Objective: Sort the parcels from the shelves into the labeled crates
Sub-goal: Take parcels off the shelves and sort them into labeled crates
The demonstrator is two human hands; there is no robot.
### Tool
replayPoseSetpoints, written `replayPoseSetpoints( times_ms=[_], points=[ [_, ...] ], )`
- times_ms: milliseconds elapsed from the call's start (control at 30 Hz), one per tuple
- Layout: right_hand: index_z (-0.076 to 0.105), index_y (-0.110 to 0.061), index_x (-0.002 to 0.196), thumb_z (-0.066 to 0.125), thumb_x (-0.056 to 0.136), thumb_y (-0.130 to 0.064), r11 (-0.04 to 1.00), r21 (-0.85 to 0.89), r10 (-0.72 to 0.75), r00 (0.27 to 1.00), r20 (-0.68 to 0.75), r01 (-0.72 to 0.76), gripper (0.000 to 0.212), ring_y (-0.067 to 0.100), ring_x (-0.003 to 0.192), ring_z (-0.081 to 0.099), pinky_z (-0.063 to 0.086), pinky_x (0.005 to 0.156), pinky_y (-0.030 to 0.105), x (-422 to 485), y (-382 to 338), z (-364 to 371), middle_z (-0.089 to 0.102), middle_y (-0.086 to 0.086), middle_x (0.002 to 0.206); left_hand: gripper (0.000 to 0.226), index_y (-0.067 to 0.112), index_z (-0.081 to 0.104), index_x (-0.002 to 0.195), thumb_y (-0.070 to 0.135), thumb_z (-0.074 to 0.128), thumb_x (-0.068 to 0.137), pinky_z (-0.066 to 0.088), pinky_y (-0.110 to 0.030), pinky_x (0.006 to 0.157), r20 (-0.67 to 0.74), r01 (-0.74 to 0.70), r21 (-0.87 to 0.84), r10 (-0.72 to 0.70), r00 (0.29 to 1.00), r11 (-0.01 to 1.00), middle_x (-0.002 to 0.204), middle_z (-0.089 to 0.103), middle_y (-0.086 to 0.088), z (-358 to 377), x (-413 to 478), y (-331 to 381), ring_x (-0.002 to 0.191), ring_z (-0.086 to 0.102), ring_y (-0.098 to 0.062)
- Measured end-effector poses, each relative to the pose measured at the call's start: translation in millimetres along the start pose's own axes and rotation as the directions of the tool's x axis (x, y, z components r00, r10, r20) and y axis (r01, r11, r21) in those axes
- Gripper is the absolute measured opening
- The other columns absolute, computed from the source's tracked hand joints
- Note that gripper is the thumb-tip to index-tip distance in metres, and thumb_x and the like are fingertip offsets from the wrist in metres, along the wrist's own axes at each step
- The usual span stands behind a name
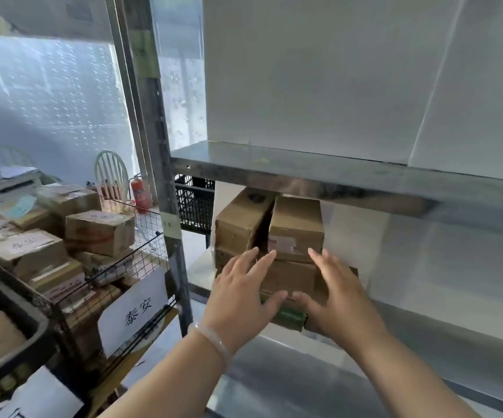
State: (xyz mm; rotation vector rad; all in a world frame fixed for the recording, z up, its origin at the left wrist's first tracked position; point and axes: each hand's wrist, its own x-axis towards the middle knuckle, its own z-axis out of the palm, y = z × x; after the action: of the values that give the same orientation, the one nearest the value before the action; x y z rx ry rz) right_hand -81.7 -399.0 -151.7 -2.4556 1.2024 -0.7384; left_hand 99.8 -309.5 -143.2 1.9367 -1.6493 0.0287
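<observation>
A small stack of brown cardboard parcels stands on the lower steel shelf [425,315]. The top right parcel [297,227] carries a pale label and leans against a second parcel [239,221] to its left. Under them lies another brown parcel [289,277], and a box with green print [289,316] sits at the bottom front. My left hand [244,291] and my right hand [333,300] reach in with straight, spread fingers on either side of the stack's front. Neither hand holds anything. Whether the fingertips touch the cardboard is unclear.
A wire crate [141,236] at the left holds several brown parcels and bears a white label with characters [137,309]. A dark crate [18,315] sits nearer at far left. The upper steel shelf [334,173] overhangs the stack. A steel upright [166,182], a black basket [194,203] and a red extinguisher [139,194] stand behind.
</observation>
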Motion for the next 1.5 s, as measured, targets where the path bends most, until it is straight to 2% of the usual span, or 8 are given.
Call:
replayPoseSetpoints(
  times_ms=[300,500,700,833,1067,1233,1333,1500],
  points=[
    [-0.001,-0.052,0.150,0.063,0.086,-0.055,0.998,0.028,-0.059,0.992,0.109,0.056,0.090,0.026,0.150,0.011,0.029,0.113,0.045,106,43,-18,0.000,-0.001,0.164,0.069,0.044,0.024,0.151,0.060,0.053,0.090,0.030,-0.044,0.116,-0.058,0.180,-0.079,-0.185,0.981,0.980,0.158,0.025,0.011,34,44,30,0.146,0.020,-0.017],
    [0.021,-0.048,0.148,0.065,0.088,-0.047,0.986,0.106,-0.136,0.988,0.071,0.128,0.075,0.016,0.132,0.045,0.042,0.101,0.033,123,66,-13,0.042,-0.004,0.150,0.063,0.037,0.034,0.149,0.051,0.057,0.092,0.043,-0.037,0.107,-0.141,0.263,-0.262,-0.307,0.941,0.929,0.146,0.038,0.012,44,51,39,0.130,0.043,-0.015],
    [0.007,-0.065,0.140,0.063,0.086,-0.050,0.938,0.141,-0.326,0.945,0.042,0.317,0.079,-0.009,0.125,0.029,0.040,0.093,0.015,82,94,-27,0.021,-0.022,0.154,0.096,0.049,0.027,0.147,0.083,0.058,0.063,0.044,-0.049,0.108,0.087,0.417,-0.761,-0.559,0.825,0.496,0.149,0.038,0.010,42,64,62,0.133,0.044,-0.018],
    [0.005,-0.073,0.133,0.067,0.084,-0.050,0.915,0.223,-0.359,0.930,0.079,0.335,0.082,-0.011,0.136,0.015,0.025,0.111,0.023,58,99,-37,0.007,-0.029,0.155,0.084,0.045,0.033,0.147,0.060,0.072,0.074,0.052,-0.044,0.098,0.165,0.411,-0.834,-0.543,0.823,0.369,0.126,0.061,0.009,52,58,70,0.111,0.062,-0.014],
    [0.016,-0.054,0.145,0.070,0.057,-0.066,0.552,0.823,-0.200,0.937,0.287,-0.134,0.103,-0.031,0.107,0.040,0.037,0.078,-0.003,33,83,-45,0.031,-0.036,0.137,0.061,0.051,0.063,0.117,0.055,0.077,0.058,0.058,-0.044,0.088,0.138,0.297,-0.936,-0.578,0.805,0.190,0.114,0.066,0.005,62,26,68,0.107,0.065,-0.019],
    [0.019,-0.056,0.142,0.082,0.061,-0.038,0.657,0.753,-0.266,0.944,0.195,0.030,0.105,-0.026,0.119,0.034,0.037,0.088,0.000,25,68,-33,0.029,-0.033,0.141,0.056,0.051,0.054,0.132,0.041,0.075,0.081,0.056,-0.024,0.084,0.001,0.293,-0.876,-0.607,0.795,0.384,0.121,0.066,0.008,52,5,70,0.107,0.064,-0.010],
    [0.005,-0.062,0.143,0.081,0.054,-0.058,0.790,0.558,-0.383,0.915,0.127,0.254,0.117,-0.025,0.128,0.018,0.035,0.095,0.005,17,52,-27,0.010,-0.036,0.147,0.050,0.078,0.052,0.103,0.055,0.079,0.068,0.054,-0.017,0.073,-0.020,0.273,-0.856,-0.557,0.831,0.438,0.106,0.068,0.022,41,-8,75,0.099,0.067,-0.004],
    [0.006,-0.061,0.146,0.075,0.058,-0.071,0.684,0.671,-0.467,0.878,0.102,0.286,0.112,-0.005,0.140,0.026,0.034,0.109,0.030,9,24,-12,0.020,-0.039,0.148,0.069,0.043,0.050,0.136,0.034,0.083,0.075,0.059,-0.038,0.083,0.024,0.207,-0.954,-0.631,0.775,0.219,0.123,0.067,-0.002,22,-36,64,0.109,0.067,-0.020]
  ],
)
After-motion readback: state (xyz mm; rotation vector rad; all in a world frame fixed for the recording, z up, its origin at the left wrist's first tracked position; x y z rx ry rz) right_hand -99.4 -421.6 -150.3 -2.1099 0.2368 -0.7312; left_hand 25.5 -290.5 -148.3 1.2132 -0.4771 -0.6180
